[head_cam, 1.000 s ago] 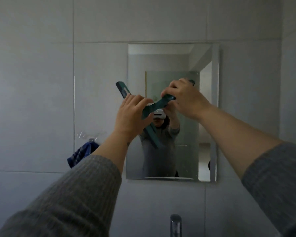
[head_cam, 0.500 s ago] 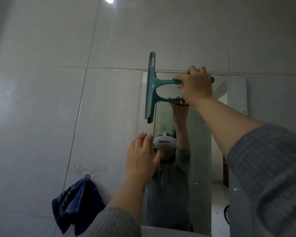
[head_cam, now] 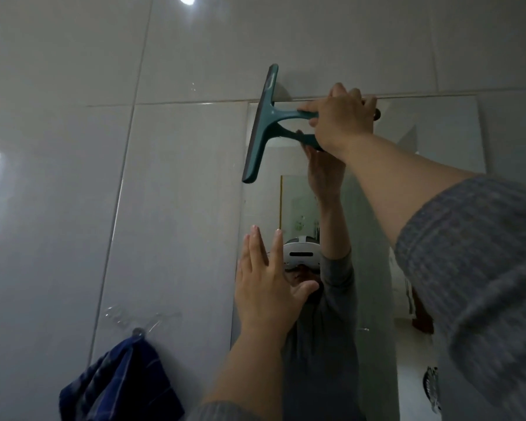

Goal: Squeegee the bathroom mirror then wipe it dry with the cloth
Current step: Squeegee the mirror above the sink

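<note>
The teal squeegee (head_cam: 263,123) stands with its blade nearly vertical at the mirror's top left corner, the blade's upper end over the tile above the mirror. My right hand (head_cam: 342,118) grips its handle near the mirror's top edge. The rectangular mirror (head_cam: 438,138) hangs on the grey tiled wall. My left hand (head_cam: 266,287) is raised with fingers spread at the mirror's left edge, lower down, holding nothing. Whether it touches the glass is unclear. A dark blue striped cloth (head_cam: 119,384) hangs from a clear hook at the lower left.
Large grey wall tiles (head_cam: 73,208) surround the mirror. A clear plastic hook (head_cam: 138,329) holds the cloth. The mirror reflects a person in a grey sweater with a headset, plus a doorway behind. Light glare shows at the top and left.
My left hand let go of the squeegee and dropped to the mirror's left edge. My right hand raised the squeegee to the mirror's top left corner and turned its blade vertical. The view tilted upward.
</note>
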A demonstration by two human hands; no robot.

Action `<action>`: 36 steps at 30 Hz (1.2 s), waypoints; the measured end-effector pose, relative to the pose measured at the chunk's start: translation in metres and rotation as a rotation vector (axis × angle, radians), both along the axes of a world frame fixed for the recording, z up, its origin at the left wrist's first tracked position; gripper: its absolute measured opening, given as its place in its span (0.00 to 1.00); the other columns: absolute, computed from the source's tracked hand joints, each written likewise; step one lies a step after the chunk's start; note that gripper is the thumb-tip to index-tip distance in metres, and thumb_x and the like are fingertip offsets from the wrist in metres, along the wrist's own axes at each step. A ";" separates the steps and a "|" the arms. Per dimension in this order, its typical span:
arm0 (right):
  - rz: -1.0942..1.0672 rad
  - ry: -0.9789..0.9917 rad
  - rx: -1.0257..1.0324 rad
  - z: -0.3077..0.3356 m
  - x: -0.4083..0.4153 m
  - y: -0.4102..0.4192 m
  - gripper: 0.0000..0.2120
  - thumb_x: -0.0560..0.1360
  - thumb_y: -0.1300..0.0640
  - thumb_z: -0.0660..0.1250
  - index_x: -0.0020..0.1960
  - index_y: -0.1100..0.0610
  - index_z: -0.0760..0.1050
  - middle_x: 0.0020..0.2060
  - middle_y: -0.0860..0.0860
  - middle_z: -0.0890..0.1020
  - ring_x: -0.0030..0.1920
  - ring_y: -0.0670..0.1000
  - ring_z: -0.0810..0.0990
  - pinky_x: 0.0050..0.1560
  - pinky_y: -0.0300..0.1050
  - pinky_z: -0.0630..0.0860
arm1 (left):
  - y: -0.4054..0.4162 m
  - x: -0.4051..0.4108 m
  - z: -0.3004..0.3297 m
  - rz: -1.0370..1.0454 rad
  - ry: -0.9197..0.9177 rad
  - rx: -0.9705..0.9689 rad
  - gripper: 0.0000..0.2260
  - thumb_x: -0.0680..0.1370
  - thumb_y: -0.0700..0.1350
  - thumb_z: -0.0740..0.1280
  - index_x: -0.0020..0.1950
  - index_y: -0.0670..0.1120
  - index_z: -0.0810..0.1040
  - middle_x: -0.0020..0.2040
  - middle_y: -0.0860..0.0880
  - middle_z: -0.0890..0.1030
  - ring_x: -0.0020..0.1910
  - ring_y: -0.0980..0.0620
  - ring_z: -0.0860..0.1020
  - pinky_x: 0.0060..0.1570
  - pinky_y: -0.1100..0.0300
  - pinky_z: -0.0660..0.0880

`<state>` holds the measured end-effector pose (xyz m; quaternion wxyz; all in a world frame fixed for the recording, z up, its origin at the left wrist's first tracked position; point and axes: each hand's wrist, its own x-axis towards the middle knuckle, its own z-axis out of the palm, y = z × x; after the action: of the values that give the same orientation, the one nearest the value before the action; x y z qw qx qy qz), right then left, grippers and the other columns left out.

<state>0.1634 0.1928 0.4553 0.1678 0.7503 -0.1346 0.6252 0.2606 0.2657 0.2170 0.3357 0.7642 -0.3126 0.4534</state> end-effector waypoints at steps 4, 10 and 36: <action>-0.032 -0.001 0.032 -0.004 -0.019 -0.015 0.18 0.81 0.57 0.60 0.68 0.42 0.71 0.61 0.58 0.73 0.62 0.62 0.68 0.63 0.58 0.61 | 0.000 -0.002 0.001 0.013 -0.002 0.018 0.45 0.71 0.71 0.61 0.77 0.56 0.39 0.78 0.46 0.35 0.77 0.46 0.37 0.72 0.54 0.41; -0.117 -0.043 0.106 -0.014 -0.053 -0.043 0.18 0.81 0.58 0.60 0.66 0.42 0.73 0.61 0.58 0.73 0.62 0.63 0.68 0.63 0.58 0.61 | -0.003 -0.008 0.008 0.085 0.046 0.076 0.46 0.71 0.70 0.62 0.78 0.53 0.39 0.78 0.43 0.37 0.77 0.44 0.38 0.74 0.51 0.45; -0.147 -0.091 0.429 -0.112 -0.145 -0.105 0.17 0.80 0.50 0.60 0.68 0.49 0.72 0.57 0.54 0.81 0.53 0.58 0.80 0.44 0.43 0.70 | -0.003 -0.009 0.014 0.192 0.102 0.144 0.49 0.68 0.72 0.63 0.78 0.51 0.42 0.78 0.41 0.41 0.77 0.42 0.43 0.74 0.44 0.49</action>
<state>0.0181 0.0874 0.3430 0.0432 0.7280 -0.3260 0.6016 0.2513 0.2629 0.2308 0.2503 0.8349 -0.2521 0.4205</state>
